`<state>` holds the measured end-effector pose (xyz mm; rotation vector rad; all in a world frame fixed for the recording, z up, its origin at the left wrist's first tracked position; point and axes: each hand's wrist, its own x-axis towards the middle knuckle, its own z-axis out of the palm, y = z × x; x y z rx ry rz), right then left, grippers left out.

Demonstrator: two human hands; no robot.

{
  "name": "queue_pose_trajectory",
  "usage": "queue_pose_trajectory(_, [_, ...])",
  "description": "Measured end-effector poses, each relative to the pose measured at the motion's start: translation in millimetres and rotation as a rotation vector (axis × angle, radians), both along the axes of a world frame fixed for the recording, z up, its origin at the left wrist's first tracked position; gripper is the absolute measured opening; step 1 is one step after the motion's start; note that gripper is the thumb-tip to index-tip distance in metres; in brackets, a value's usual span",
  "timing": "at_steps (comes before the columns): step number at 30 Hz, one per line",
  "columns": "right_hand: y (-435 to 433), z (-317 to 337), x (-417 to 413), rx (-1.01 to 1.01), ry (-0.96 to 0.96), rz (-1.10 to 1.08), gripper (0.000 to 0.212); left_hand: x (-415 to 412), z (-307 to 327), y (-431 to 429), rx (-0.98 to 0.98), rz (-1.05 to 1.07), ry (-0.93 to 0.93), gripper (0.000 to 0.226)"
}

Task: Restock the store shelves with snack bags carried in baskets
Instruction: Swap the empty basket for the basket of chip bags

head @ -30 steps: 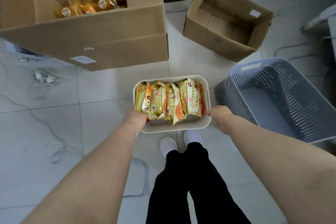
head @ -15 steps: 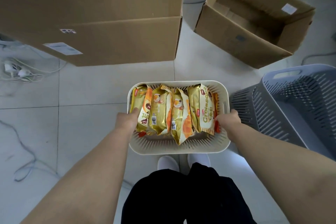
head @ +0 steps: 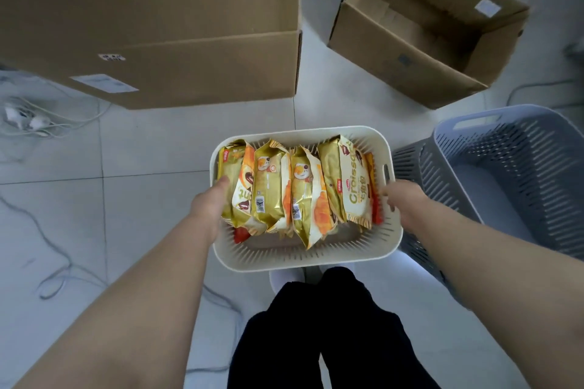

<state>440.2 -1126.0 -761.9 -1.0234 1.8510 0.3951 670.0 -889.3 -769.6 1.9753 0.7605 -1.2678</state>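
A cream plastic basket (head: 303, 262) hangs in front of my legs, held off the tiled floor. Several gold and orange croissant snack bags (head: 297, 189) stand on edge inside it, side by side. My left hand (head: 210, 202) grips the basket's left rim, with fingers against the leftmost bag. My right hand (head: 403, 202) grips the right rim just below the slot handle. No store shelf is in view.
A large brown cardboard box (head: 177, 41) stands ahead on the left and an open empty cardboard box (head: 420, 38) ahead on the right. A grey slotted basket (head: 505, 174) lies tilted at my right. White cables and plugs (head: 34, 123) trail over the floor on the left.
The basket has come up from near the floor toward me, still in both hands. The boxes now look closer, and the large box's contents have slipped out of sight.
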Motion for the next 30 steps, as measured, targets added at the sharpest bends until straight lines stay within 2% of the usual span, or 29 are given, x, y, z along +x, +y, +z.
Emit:
queue_pose_trajectory(6, [2.7, 108.1, -14.4, -0.004, -0.108, -0.030, 0.019, -6.9, 115.4, 4.9, 0.065, -0.126, -0.013, 0.063])
queue_pose_trajectory(12, [0.9, 218.4, -30.6, -0.051, -0.150, -0.095, 0.009, -6.4, 249.5, -16.3, -0.002, -0.163, -0.030, 0.066])
queue_pose_trajectory(13, [0.0, 238.7, -32.9, -0.055, -0.164, -0.121, 0.011, -7.1, 271.8, -22.8, -0.047, -0.155, -0.029, 0.068])
queue_pose_trajectory(16, [-7.6, 292.9, -39.7, -0.008, -0.185, -0.200, 0.040, -7.1, 331.1, -40.5, -0.163, -0.146, -0.029, 0.081])
queue_pose_trajectory(18, [-11.5, 326.5, -49.7, 0.012, -0.207, -0.246, 0.048, -10.3, 367.1, -50.2, -0.164, -0.178, -0.022, 0.090])
queue_pose_trajectory(21, [-13.5, 363.1, -68.6, -0.018, -0.272, -0.269, 0.050, -15.5, 402.1, -66.1, -0.167, -0.275, -0.088, 0.085])
queue_pose_trajectory(25, [-11.1, 393.6, -98.3, -0.102, -0.302, -0.322, 0.049, -30.8, 429.5, -96.7, -0.191, -0.358, -0.073, 0.082])
queue_pose_trajectory(28, [-2.8, 407.7, -128.4, -0.176, -0.276, -0.446, 0.055, -45.3, 444.5, -130.6, -0.204, -0.476, -0.044, 0.089])
queue_pose_trajectory(30, [8.1, 415.3, -148.0, -0.210, -0.257, -0.541, 0.049, -55.5, 455.5, -152.2, -0.194, -0.586, -0.055, 0.088])
